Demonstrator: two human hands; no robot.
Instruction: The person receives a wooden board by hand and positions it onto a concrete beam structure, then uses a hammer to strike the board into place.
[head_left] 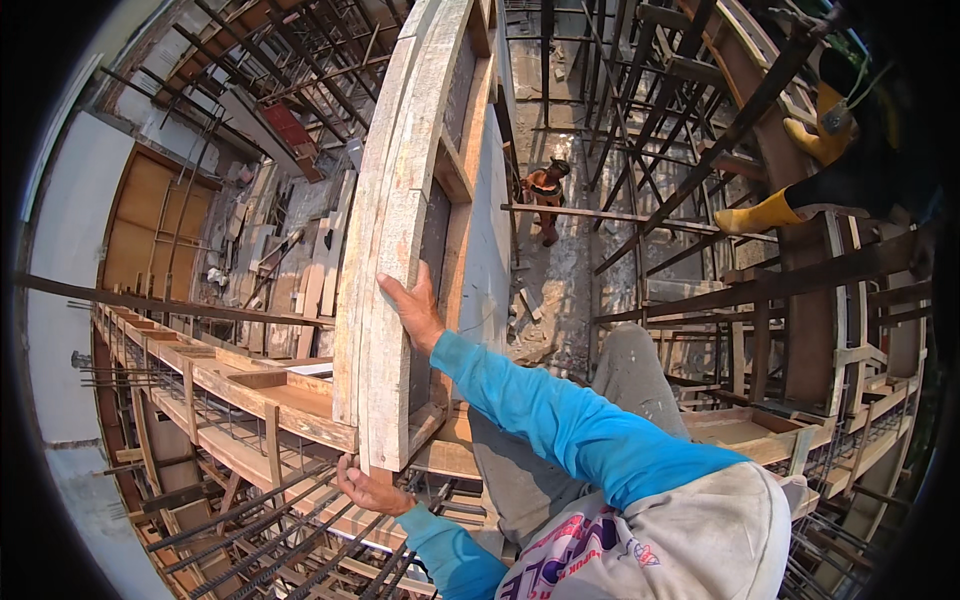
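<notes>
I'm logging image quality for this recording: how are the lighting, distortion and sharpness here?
Head view: strong sunlight, bright on the pale timber beam, with shadows across the floor below; fisheye distortion bows the beam, and the corners go black; detail is lost in the dark edge near the yellow boots; left hand and right hand look reasonably sharp.

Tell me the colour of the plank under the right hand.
Whitish plank with tan patches, best seen in the head view.

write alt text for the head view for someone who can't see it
A blue-sleeved right hand rests on a long pale timber form; the left hand is at its near end, close to dark steel bars. A person stands far below, and someone's yellow boots show at right.
</notes>
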